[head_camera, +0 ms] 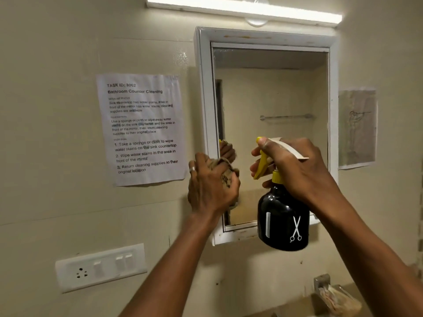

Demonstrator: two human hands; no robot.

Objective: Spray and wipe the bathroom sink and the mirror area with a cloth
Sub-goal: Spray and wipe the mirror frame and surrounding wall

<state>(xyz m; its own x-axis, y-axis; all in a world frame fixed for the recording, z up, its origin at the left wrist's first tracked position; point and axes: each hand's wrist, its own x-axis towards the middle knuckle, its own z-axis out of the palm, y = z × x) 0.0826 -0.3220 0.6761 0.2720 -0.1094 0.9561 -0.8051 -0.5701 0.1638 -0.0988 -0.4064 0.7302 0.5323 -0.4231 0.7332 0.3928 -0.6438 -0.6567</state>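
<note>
A white-framed mirror [270, 92] hangs on the beige tiled wall. My left hand [210, 186] grips a bunched brownish cloth [225, 172] and presses it against the mirror's lower left edge. My right hand [295, 165] holds a black spray bottle [282, 220] with a yellow trigger [262, 163] and a white scissors print, raised in front of the mirror's lower part, nozzle towards the glass. My fingers rest on the trigger. The sink is out of view.
A printed task sheet [142, 129] is taped left of the mirror and a sketch on paper [357, 126] to its right. A white switch and socket plate [100, 266] sits lower left. A tube light [245, 10] glows above. A metal soap holder [336, 296] is bottom right.
</note>
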